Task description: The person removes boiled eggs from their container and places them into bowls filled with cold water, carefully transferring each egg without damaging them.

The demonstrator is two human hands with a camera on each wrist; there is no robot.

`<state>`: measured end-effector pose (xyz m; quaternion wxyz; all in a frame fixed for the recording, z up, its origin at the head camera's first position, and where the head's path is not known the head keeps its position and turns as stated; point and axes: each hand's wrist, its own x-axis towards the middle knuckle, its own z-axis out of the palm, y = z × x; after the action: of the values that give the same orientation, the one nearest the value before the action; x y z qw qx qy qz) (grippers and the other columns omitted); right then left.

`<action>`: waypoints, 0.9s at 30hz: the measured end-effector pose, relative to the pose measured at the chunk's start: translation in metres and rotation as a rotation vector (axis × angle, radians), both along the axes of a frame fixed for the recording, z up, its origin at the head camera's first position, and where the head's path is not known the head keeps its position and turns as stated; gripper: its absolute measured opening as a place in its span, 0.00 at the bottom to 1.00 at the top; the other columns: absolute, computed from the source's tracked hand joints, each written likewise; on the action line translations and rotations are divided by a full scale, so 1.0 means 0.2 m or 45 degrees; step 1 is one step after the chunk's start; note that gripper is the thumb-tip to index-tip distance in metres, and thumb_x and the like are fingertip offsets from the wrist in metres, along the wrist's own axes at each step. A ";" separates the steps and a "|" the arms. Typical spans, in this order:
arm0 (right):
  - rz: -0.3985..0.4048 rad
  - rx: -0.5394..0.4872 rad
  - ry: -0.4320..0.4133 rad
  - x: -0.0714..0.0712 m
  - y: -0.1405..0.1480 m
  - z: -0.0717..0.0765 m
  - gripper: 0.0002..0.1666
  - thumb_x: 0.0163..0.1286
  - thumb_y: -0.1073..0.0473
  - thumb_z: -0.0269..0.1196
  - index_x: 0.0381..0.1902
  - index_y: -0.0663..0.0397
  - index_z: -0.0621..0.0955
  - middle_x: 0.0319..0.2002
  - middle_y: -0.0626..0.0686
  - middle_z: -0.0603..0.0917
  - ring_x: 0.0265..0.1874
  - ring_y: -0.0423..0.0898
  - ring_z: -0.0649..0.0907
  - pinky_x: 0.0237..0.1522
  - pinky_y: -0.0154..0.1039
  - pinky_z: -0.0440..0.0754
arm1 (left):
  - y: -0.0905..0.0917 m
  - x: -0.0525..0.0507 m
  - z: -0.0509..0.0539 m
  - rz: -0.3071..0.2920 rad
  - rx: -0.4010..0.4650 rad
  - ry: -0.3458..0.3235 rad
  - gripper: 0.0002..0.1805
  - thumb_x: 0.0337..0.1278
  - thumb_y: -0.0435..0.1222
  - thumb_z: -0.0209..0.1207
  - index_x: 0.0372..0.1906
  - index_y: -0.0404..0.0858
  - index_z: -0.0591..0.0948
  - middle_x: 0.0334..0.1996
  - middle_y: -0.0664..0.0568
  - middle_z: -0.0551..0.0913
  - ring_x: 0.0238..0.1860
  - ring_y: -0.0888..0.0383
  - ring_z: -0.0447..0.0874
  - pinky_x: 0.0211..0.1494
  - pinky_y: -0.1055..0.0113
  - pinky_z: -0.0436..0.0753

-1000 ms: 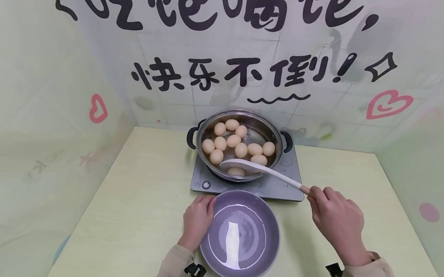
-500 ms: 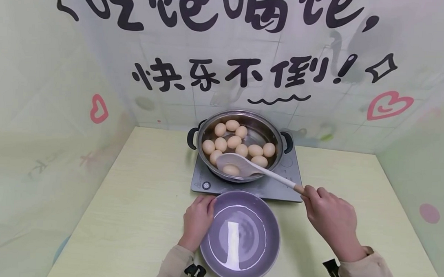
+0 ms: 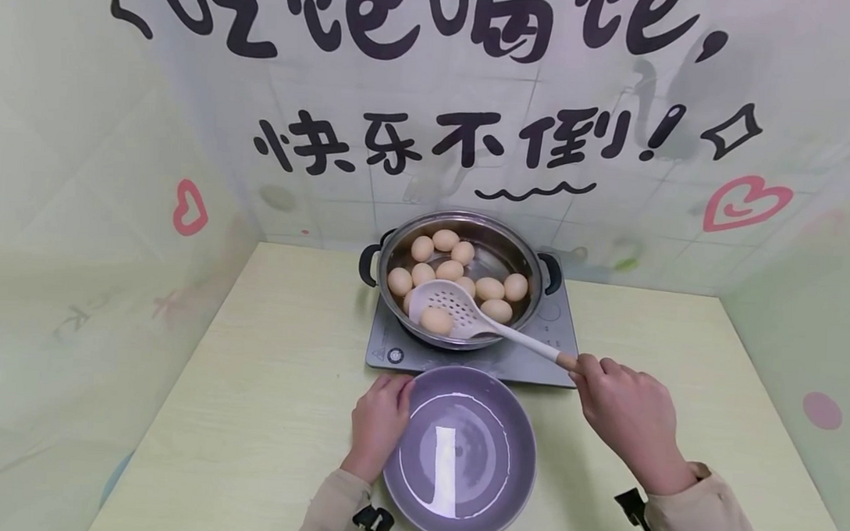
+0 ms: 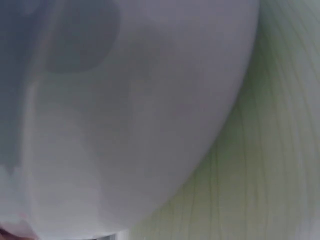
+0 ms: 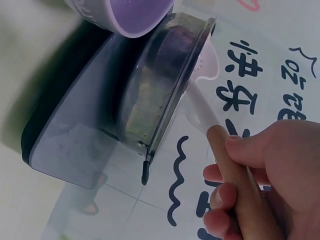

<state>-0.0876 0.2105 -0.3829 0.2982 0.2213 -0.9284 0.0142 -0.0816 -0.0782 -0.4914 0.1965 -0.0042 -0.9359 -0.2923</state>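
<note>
On the tabletop (image 3: pixel 281 354), near its back edge, eggs (image 3: pixel 450 270) fill a pot (image 3: pixel 492 258); the right hand (image 3: pixel 627 417) grips a slotted spoon (image 3: pixel 515 336), the left hand (image 3: pixel 379 424) a bowl (image 3: pixel 463 462).

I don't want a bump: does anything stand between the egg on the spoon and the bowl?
Yes: the near rim of the pot and, lower, the cooker lie between the egg and the bowl. The left hand is at the bowl's left rim, beside the direct line.
</note>
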 end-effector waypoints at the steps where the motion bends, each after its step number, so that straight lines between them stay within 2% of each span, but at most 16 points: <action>1: -0.007 0.009 -0.010 0.00 0.00 0.00 0.10 0.56 0.56 0.57 0.25 0.59 0.74 0.09 0.47 0.65 0.05 0.40 0.56 0.07 0.33 0.52 | 0.00 0.00 0.00 0.001 -0.002 -0.003 0.06 0.54 0.37 0.59 0.32 0.39 0.83 0.27 0.52 0.79 0.24 0.50 0.81 0.22 0.57 0.77; 5: -0.026 0.021 -0.016 -0.02 -0.01 0.02 0.15 0.50 0.54 0.66 0.24 0.56 0.71 0.08 0.46 0.62 0.04 0.40 0.55 0.05 0.34 0.51 | 0.00 0.00 0.00 0.002 -0.004 -0.009 0.06 0.54 0.37 0.59 0.32 0.39 0.83 0.27 0.51 0.79 0.24 0.49 0.81 0.22 0.57 0.77; 8: -0.011 0.004 0.020 -0.04 -0.01 0.03 0.16 0.51 0.52 0.65 0.21 0.54 0.70 0.07 0.45 0.59 0.03 0.40 0.53 0.05 0.34 0.49 | 0.00 0.00 0.00 -0.003 0.002 -0.010 0.06 0.54 0.37 0.59 0.32 0.39 0.83 0.27 0.51 0.80 0.25 0.49 0.81 0.22 0.56 0.77; 10: 0.007 -0.016 0.044 -0.05 -0.01 0.03 0.19 0.60 0.47 0.58 0.19 0.52 0.70 0.07 0.44 0.58 0.03 0.40 0.52 0.05 0.34 0.47 | 0.00 0.00 0.00 -0.009 0.003 -0.010 0.06 0.55 0.37 0.59 0.33 0.39 0.83 0.27 0.51 0.80 0.25 0.49 0.81 0.23 0.56 0.77; 13: 0.017 -0.032 0.040 -0.05 -0.01 0.02 0.29 0.70 0.39 0.43 0.17 0.50 0.71 0.07 0.43 0.57 0.04 0.40 0.51 0.06 0.33 0.46 | 0.00 0.00 0.00 -0.009 0.002 -0.016 0.06 0.55 0.37 0.59 0.33 0.39 0.83 0.27 0.51 0.80 0.25 0.49 0.81 0.23 0.56 0.77; 15: 0.014 -0.035 0.030 -0.05 -0.01 0.03 0.35 0.71 0.36 0.33 0.17 0.50 0.72 0.07 0.44 0.58 0.04 0.40 0.51 0.05 0.33 0.47 | 0.00 0.00 0.01 -0.006 0.001 -0.016 0.07 0.55 0.37 0.59 0.33 0.39 0.83 0.27 0.51 0.80 0.25 0.49 0.81 0.23 0.56 0.78; 18: 0.010 -0.033 0.002 -0.05 -0.01 0.03 0.37 0.70 0.35 0.30 0.17 0.50 0.73 0.09 0.45 0.60 0.03 0.41 0.53 0.05 0.34 0.48 | 0.00 0.00 0.01 -0.005 0.002 -0.011 0.06 0.54 0.37 0.59 0.33 0.39 0.83 0.27 0.51 0.80 0.24 0.49 0.81 0.22 0.56 0.77; 22: 0.008 -0.033 -0.052 -0.05 -0.01 0.04 0.34 0.70 0.36 0.36 0.15 0.49 0.71 0.08 0.44 0.60 0.03 0.41 0.55 0.05 0.34 0.49 | 0.00 0.00 0.00 -0.011 0.003 -0.003 0.07 0.54 0.37 0.59 0.32 0.39 0.83 0.27 0.51 0.79 0.24 0.49 0.81 0.22 0.57 0.77; 27: -0.019 -0.021 -0.128 -0.04 0.00 0.06 0.22 0.63 0.44 0.57 0.14 0.47 0.70 0.07 0.41 0.58 0.04 0.40 0.55 0.05 0.34 0.50 | 0.00 -0.01 0.00 -0.010 0.012 -0.007 0.07 0.55 0.38 0.58 0.33 0.39 0.84 0.28 0.51 0.80 0.25 0.50 0.81 0.23 0.57 0.78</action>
<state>-0.0954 0.2108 -0.3711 0.2530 0.2108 -0.9437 0.0307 -0.0828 -0.0784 -0.4909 0.1928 -0.0062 -0.9350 -0.2977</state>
